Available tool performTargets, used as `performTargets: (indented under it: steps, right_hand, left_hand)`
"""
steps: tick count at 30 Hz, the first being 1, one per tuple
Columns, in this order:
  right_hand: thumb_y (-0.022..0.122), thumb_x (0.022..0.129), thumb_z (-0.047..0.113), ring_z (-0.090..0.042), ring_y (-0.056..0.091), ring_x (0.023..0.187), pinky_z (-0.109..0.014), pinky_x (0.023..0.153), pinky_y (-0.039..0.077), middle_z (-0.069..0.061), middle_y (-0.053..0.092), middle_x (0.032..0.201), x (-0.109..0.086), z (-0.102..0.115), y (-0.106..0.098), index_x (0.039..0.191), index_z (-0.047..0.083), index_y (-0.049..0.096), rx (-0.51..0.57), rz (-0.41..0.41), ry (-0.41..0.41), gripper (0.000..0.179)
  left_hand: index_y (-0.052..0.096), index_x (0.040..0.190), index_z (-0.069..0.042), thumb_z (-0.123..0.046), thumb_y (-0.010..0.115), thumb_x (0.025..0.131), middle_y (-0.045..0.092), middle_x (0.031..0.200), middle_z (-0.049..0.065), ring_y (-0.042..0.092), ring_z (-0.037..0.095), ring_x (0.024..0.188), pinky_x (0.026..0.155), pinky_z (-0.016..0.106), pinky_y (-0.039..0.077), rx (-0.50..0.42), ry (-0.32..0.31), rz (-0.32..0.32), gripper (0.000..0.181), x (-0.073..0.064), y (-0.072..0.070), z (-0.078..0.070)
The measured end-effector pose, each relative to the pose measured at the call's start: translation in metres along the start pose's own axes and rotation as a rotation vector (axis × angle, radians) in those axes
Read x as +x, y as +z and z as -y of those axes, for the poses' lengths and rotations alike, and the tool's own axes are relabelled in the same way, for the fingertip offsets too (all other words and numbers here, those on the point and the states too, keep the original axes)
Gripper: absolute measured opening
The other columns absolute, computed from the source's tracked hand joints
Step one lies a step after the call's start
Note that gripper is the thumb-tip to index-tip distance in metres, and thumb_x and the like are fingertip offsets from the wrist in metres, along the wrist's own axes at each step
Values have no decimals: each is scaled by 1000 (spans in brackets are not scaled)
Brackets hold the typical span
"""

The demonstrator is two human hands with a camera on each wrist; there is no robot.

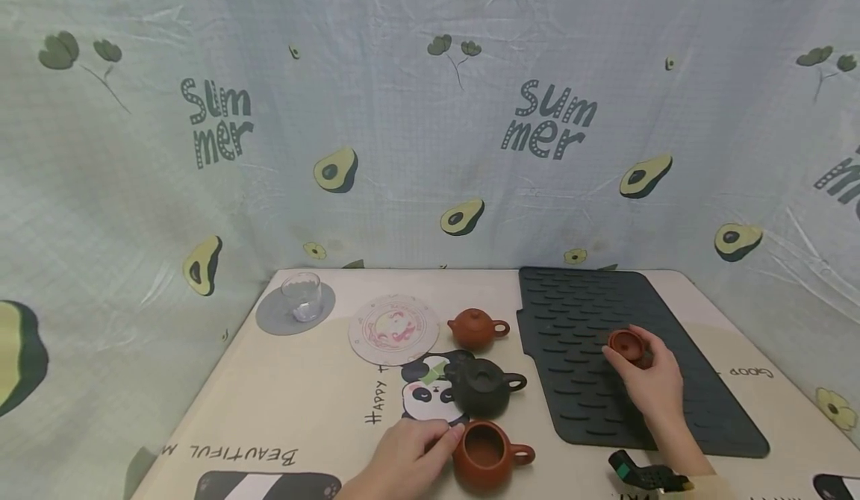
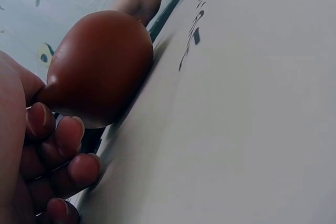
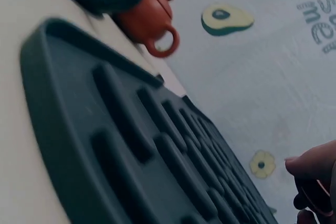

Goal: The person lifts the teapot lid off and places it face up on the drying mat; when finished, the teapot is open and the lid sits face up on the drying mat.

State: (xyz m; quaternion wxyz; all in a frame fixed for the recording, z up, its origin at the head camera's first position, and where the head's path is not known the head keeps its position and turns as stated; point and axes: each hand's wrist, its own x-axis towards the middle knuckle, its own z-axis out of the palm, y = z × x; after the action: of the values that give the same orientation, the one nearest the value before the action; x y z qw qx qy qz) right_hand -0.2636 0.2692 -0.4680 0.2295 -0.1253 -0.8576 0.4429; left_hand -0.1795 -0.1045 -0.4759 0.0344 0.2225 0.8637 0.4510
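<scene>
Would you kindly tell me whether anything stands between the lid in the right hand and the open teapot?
Nothing visible blocks it: between the lid and open teapot lie only dark mat and tabletop; the black teapot stands farther back.

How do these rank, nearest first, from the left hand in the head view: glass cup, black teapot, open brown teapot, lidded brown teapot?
1. Open brown teapot: spout at the left hand.
2. Black teapot: just beyond.
3. Lidded brown teapot: behind the black one.
4. Glass cup: far left.
</scene>
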Motion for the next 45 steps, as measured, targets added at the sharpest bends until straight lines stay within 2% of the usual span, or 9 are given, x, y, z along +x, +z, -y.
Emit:
performTargets:
  steps: [5, 12, 16, 21, 27, 30, 34, 41, 45]
  right_hand:
    - [76, 91, 14, -42, 52, 108, -49, 80, 40, -29, 50, 133, 11, -12, -7, 147, -4, 44, -51, -41, -4, 67]
    - [73, 91, 11, -47, 52, 110, -58, 87, 37, -33, 49, 133, 20, -27, -18, 145, -7, 41, -134, -82, -5, 65]
    - [71, 89, 5, -52, 51, 115, -63, 94, 35, -37, 50, 133, 23, -30, -22, 144, -9, 42, -143, -126, -12, 64]
    - [71, 89, 3, -55, 47, 120, -65, 99, 31, -38, 49, 135, 25, -34, -25, 145, -8, 42, -139, -143, 12, 64]
    - [74, 91, 8, -53, 49, 113, -66, 93, 33, -36, 51, 129, 32, -43, -35, 146, -6, 43, -192, -154, -10, 64]
    - [74, 92, 11, -54, 48, 116, -67, 94, 34, -38, 50, 130, 34, -44, -37, 146, -7, 42, -221, -140, 10, 66]
    - [71, 93, 12, -56, 47, 118, -68, 96, 33, -40, 48, 131, 34, -43, -36, 146, -10, 39, -230, -131, 41, 66]
    - [65, 95, 13, -57, 46, 113, -69, 91, 36, -41, 47, 126, 32, -45, -31, 146, -12, 36, -220, -110, 40, 65]
    - [64, 95, 15, -57, 47, 112, -68, 90, 37, -41, 46, 125, 35, -46, -30, 147, -13, 34, -243, -100, 57, 66]
  left_hand:
    - [64, 72, -23, -47, 50, 107, 46, 58, -15, 46, 2, 58, 54, 21, 33, 2, -4, -1, 44, 0, -1, -1]
    - [64, 73, -23, -45, 51, 107, 47, 58, -15, 46, 2, 58, 54, 21, 33, -10, -6, 7, 43, 1, -1, -1]
    - [63, 71, -23, -47, 50, 106, 46, 57, -15, 45, 2, 57, 53, 21, 33, -1, -3, 5, 45, 2, -2, -2]
    - [63, 71, -23, -47, 51, 106, 45, 57, -16, 45, 2, 57, 53, 21, 33, 5, 1, 1, 44, 2, -1, -3]
    - [61, 71, -24, -47, 51, 106, 46, 57, -15, 46, 2, 57, 54, 21, 34, -10, -3, 9, 43, 2, 2, -3]
    - [62, 72, -24, -47, 51, 106, 46, 57, -14, 47, 2, 58, 54, 21, 34, -27, -20, 18, 43, 3, 2, -3]
    - [63, 72, -24, -47, 51, 106, 47, 57, -14, 48, 3, 58, 54, 21, 35, -33, -29, 22, 43, 3, 1, -4]
    - [61, 70, -24, -46, 53, 106, 45, 57, -16, 45, 2, 57, 54, 21, 33, 0, -10, -13, 43, 1, 0, -3]
    - [61, 70, -24, -47, 52, 106, 45, 57, -16, 46, 2, 58, 55, 21, 33, 1, -12, -13, 43, 1, 1, -1]
